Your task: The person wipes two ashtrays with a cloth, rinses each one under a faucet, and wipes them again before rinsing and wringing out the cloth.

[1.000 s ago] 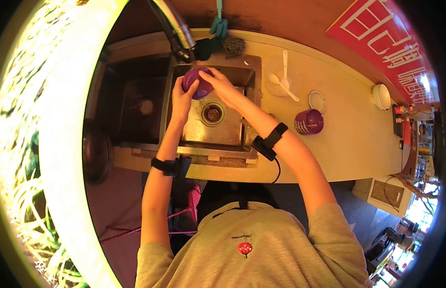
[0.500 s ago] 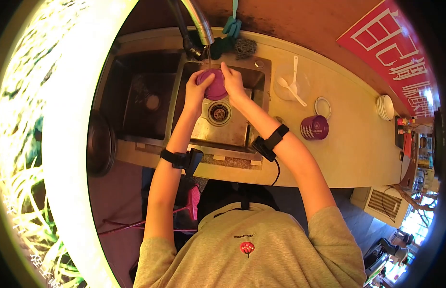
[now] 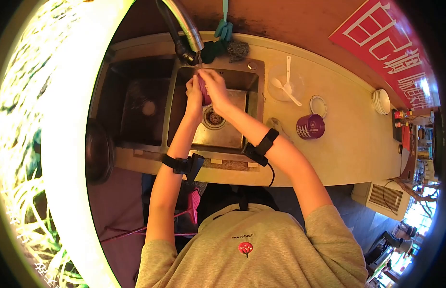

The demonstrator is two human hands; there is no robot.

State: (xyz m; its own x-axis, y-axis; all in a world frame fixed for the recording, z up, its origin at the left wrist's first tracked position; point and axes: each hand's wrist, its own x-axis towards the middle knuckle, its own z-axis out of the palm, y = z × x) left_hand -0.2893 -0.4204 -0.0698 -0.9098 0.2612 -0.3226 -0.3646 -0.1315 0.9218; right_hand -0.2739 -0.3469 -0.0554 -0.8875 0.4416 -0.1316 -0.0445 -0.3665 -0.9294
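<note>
Beneath the running tap (image 3: 193, 42), a round purple lid (image 3: 205, 97) is tilted nearly edge-on between my two hands over the right sink basin (image 3: 232, 108). My left hand (image 3: 193, 94) is closed on its left side. On the other side, my right hand (image 3: 215, 87) grips it, fingers curled over the top near the water. The fingers partly hide the lid. A purple canister with white print (image 3: 310, 126) lies on the counter to the right, beside a pale ring (image 3: 318, 106).
A clear bowl (image 3: 276, 82) with white spoons (image 3: 288, 72) sits right of the sink. Stacked white bowls (image 3: 381, 102) stand farther right. Behind the sink are a scouring pad (image 3: 238, 50) and a teal brush (image 3: 224, 30). Dark pans (image 3: 99, 151) rest at left.
The lid has turned from facing up to nearly edge-on. My right hand has moved over its top, and both hands are closer together.
</note>
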